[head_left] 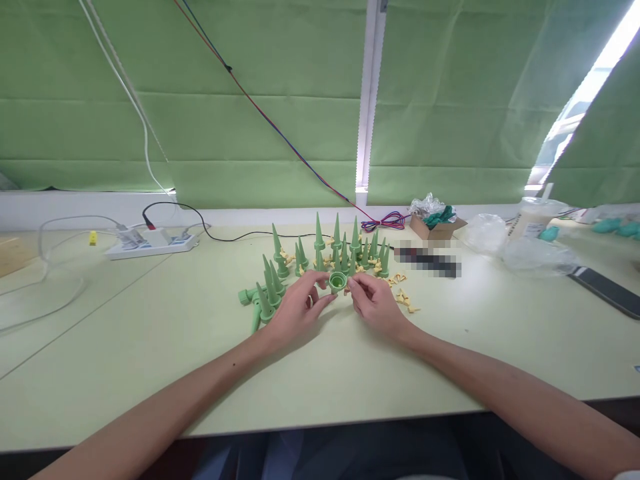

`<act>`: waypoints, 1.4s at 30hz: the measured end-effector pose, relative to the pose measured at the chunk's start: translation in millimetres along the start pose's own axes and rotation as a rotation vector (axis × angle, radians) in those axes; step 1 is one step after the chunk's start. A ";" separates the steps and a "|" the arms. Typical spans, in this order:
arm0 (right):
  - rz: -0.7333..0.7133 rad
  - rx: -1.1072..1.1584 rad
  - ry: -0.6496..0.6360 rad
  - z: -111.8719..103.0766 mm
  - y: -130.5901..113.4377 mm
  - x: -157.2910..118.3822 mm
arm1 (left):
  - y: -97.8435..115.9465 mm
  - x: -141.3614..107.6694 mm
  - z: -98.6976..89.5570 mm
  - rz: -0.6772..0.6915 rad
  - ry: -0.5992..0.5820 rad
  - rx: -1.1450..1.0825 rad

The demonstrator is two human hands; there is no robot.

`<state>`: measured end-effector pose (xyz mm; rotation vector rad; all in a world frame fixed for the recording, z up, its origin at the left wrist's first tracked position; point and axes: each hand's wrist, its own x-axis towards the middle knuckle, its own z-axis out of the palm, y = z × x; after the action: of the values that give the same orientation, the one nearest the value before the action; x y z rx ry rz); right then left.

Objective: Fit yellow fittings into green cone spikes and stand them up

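Between my two hands is a green cone-shaped plastic spike (338,283), its round hollow end turned up toward me. The fingers of my left hand (303,303) pinch it from the left. My right hand (377,303) is at its right rim, thumb and forefinger pressed together; a small yellowish bit shows at those fingertips, too small to make out fully. Behind the hands stand several more green spikes (319,233), points up, with small yellow plastic pieces (287,257) among them. More yellow pieces (406,300) lie right of my right hand.
A white power strip (153,247) with plugs and cables lies at the left. Toward the back right are a cardboard box (437,229), a blurred dark object (427,261), plastic bags (483,233), a lidded drink cup (533,217) and a phone (607,291). The table's front edge (320,427) runs below my forearms.
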<state>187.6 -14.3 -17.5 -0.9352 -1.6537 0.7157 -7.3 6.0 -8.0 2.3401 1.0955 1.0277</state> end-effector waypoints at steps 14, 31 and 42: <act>-0.180 -0.236 -0.024 -1.1 0.7 -1.1 | 6.1 1.1 -1.2 -0.379 -0.273 -0.509; -0.189 -0.236 -0.056 -2.3 9.1 -3.0 | 0.1 -1.8 -2.8 -0.235 -0.299 -0.379; -0.190 -0.256 -0.072 -2.8 11.7 -2.6 | -0.3 -2.5 -1.7 -0.201 -0.259 -0.383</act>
<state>193.2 -10.5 -27.7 -0.9224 -1.9003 0.4200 -9.8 4.3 -8.2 1.9472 0.9181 0.7572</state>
